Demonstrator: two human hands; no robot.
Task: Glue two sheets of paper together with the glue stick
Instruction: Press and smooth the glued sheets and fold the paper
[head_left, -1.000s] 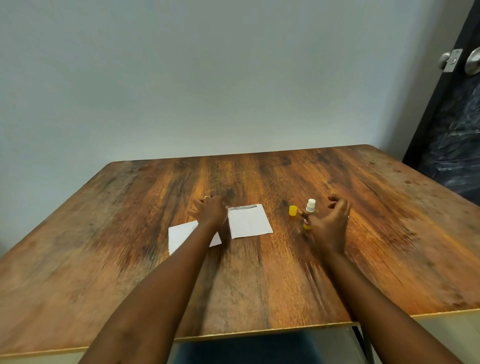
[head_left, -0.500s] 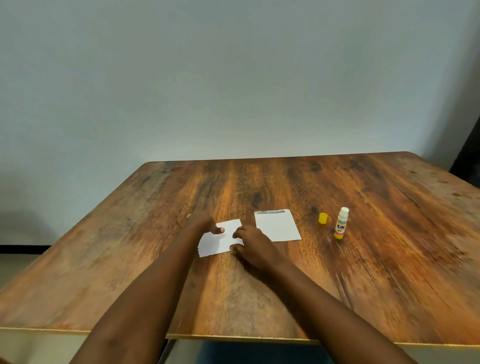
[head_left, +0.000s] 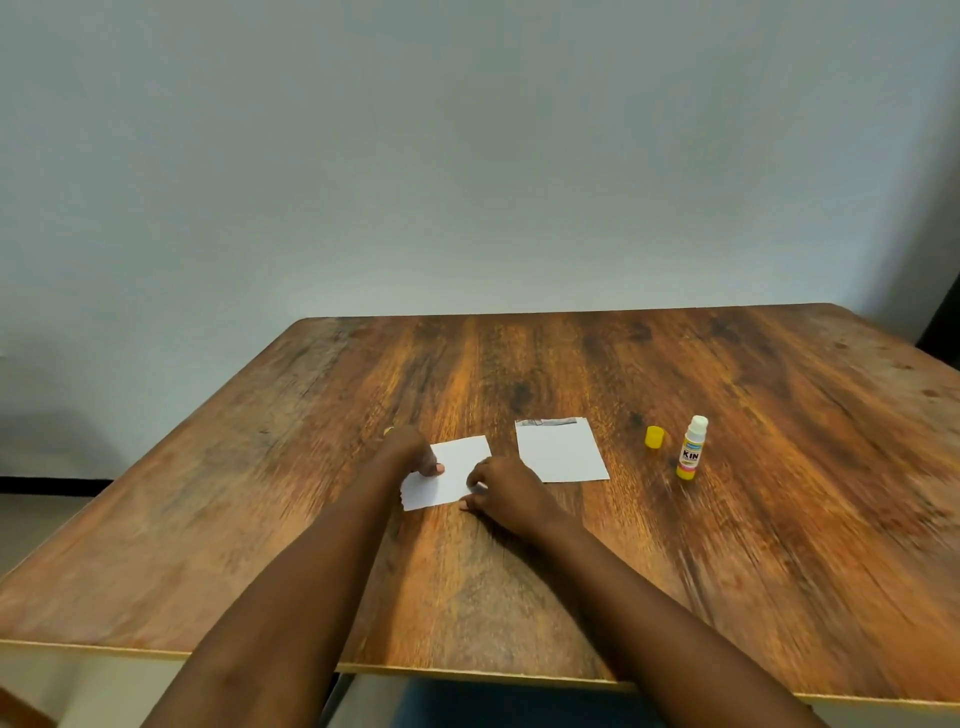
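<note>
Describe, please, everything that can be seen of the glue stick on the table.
The glue stick is a small plastic-looking cylinder, white with a yellow base and a label reading KIN in black. It is uncapped, its white top bare; the yellow cap stands apart, just left of it. It stands upright on the wooden table, toward its right side. No hand touches it: the left hand and right hand pinch the left sheet.

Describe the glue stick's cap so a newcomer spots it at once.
On the wooden table, look right of the free white sheet. The cap stands between that sheet and the upright glue stick, touching neither: a small yellow cylinder, shorter than the labelled white stick.
</note>
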